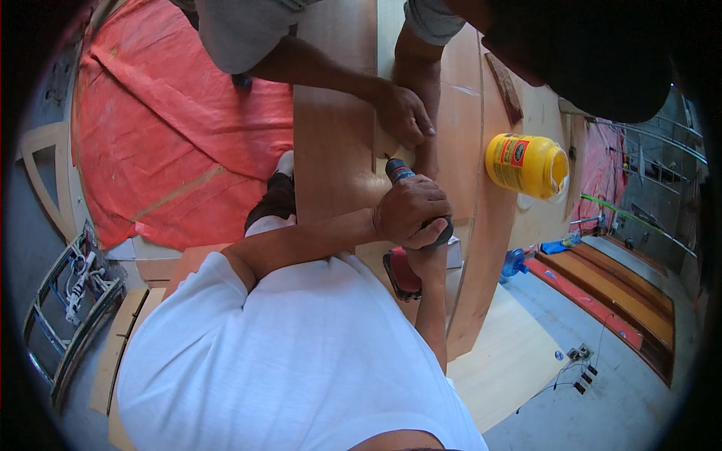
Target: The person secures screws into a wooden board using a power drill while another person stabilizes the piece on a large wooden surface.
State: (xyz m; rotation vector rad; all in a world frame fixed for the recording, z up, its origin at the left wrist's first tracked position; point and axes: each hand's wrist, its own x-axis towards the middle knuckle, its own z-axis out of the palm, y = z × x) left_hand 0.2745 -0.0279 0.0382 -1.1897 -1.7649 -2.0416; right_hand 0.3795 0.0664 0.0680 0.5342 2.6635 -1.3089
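Observation:
A cordless drill [407,275] with a red and black battery points away from me, its chuck toward a pale wood strip [385,150] on the panel. My left hand [412,209] is closed over the top of the drill body. Below it, my right hand [427,254] wraps the drill's handle, its fingers largely hidden by the left hand and the tool. Across from me, a co-worker's hand [406,114] rests close beyond the drill tip, and the co-worker's other forearm [426,150] reaches down beside it. Whether the bit touches the wood, I cannot tell.
On the wooden panel [331,173], to the right, a yellow plastic jar [519,165] stands near a dark wood offcut [505,86]. Red sheeting [180,120] covers the left. A metal ladder [53,316] lies lower left; cables [579,376] trail on the right floor.

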